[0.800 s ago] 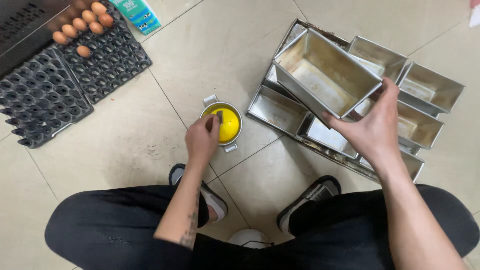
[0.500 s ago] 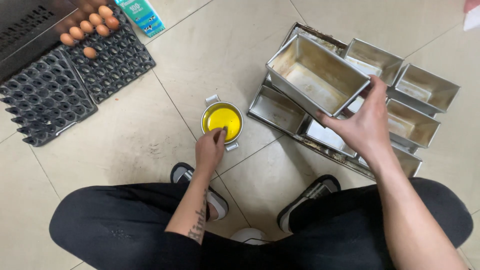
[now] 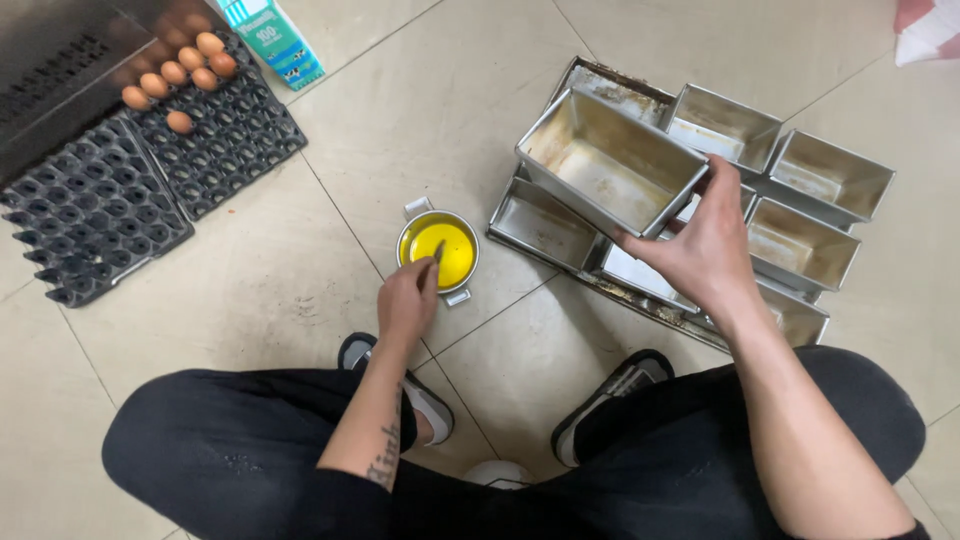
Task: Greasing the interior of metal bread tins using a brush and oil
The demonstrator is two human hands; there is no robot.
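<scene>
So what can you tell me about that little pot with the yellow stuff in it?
The little pot is round, shiny metal, with two small flat handles on opposite sides. It stands upright on the pale floor tiles, in front of the person's shoes, left of the metal loaf tins. It holds a bright yellow, glossy liquid. The left hand hovers at its near rim, dipping a thin dark tool into the liquid. What the tool is, I cannot tell.

A rectangular carton [image 3: 274,40], teal and white with a blue edge, is lying flat on the floor just beside the egg tray [image 3: 215,130], at its upper right corner.
</scene>
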